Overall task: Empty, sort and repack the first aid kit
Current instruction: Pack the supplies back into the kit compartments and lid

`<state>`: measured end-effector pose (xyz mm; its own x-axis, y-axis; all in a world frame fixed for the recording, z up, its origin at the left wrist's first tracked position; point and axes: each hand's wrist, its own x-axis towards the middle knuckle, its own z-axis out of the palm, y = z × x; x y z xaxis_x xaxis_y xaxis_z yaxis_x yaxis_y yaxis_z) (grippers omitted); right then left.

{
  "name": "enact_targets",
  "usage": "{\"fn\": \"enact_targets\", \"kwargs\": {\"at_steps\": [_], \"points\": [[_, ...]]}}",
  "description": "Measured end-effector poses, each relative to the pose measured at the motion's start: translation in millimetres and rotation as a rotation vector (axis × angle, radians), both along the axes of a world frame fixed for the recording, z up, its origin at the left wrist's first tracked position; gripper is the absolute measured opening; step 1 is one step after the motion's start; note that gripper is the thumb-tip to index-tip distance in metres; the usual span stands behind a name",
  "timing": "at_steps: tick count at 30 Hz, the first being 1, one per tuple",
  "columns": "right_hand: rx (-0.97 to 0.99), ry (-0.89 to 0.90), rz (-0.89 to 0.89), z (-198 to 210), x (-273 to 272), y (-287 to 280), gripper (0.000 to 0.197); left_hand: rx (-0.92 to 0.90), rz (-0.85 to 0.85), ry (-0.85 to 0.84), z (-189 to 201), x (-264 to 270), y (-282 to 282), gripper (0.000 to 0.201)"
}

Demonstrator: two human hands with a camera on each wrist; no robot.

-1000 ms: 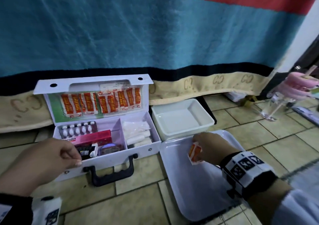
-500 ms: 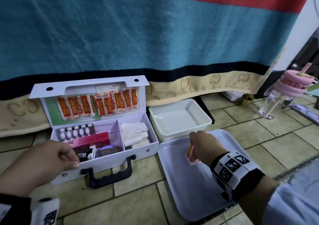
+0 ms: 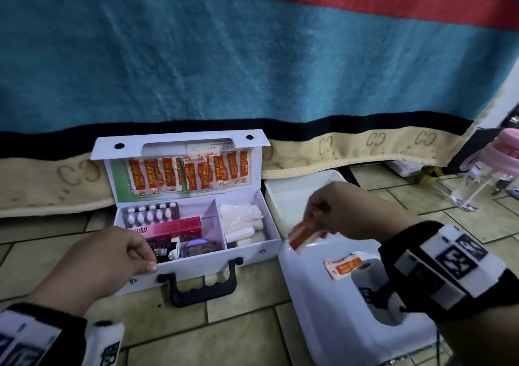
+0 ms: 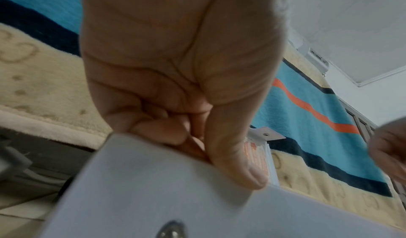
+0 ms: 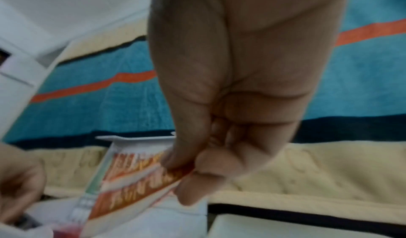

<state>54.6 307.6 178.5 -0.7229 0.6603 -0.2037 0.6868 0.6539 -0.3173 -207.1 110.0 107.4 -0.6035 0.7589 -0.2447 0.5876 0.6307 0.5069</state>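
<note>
The white first aid kit [image 3: 196, 259] stands open on the tiled floor. Orange plaster packets [image 3: 188, 174] are tucked in its lid. A pill blister [image 3: 148, 214], a red box [image 3: 174, 226] and white gauze rolls [image 3: 241, 222] lie in its compartments. My left hand [image 3: 148, 259] pinches the kit's front wall [image 4: 175, 198], thumb outside and fingers curled inside. My right hand [image 3: 317, 219] holds an orange plaster packet [image 3: 304, 232] [image 5: 136, 186] in the air, just right of the kit and above the white tray [image 3: 323, 323]. Another plaster packet [image 3: 344, 264] lies on the tray.
A white tub [image 3: 289, 194] stands behind the tray, partly hidden by my right hand. A clear bottle with a pink cap [image 3: 474, 186] stands at the far right. A teal blanket [image 3: 252, 57] hangs behind everything, down to the floor.
My right hand has risen from the tray and moved left toward the kit, still holding a plaster packet. One packet now lies on the tray. My left hand stays on the kit's front wall.
</note>
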Motion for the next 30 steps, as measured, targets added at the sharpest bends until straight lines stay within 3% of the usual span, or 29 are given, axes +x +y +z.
{"fn": "enact_targets", "kwargs": {"at_steps": [3,9,12,14,16,21,27,30], "points": [[-0.018,0.159,0.124,3,-38,-8,0.011,-0.009,-0.007,0.003,3,2,0,0.02],[-0.01,0.182,0.132,-24,-97,12,0.009,-0.007,-0.017,0.029,6,5,-1,0.017],[-0.014,0.466,0.024,-16,-113,24,0.022,0.006,-0.015,0.008,5,4,-2,0.019],[0.003,0.716,-0.026,-6,-123,30,0.016,0.001,-0.013,0.003,4,3,-2,0.018],[0.004,0.815,-0.046,0,-132,36,0.015,-0.006,-0.016,0.002,4,1,-2,0.017],[0.222,0.644,0.034,1,-144,43,0.009,-0.015,-0.041,0.002,5,-1,-3,0.02],[0.357,0.388,0.211,6,-146,44,0.019,-0.024,-0.063,-0.022,2,-4,-1,0.02],[0.383,0.33,0.188,9,-148,43,0.021,-0.024,-0.067,-0.026,1,-4,-2,0.022]]}}
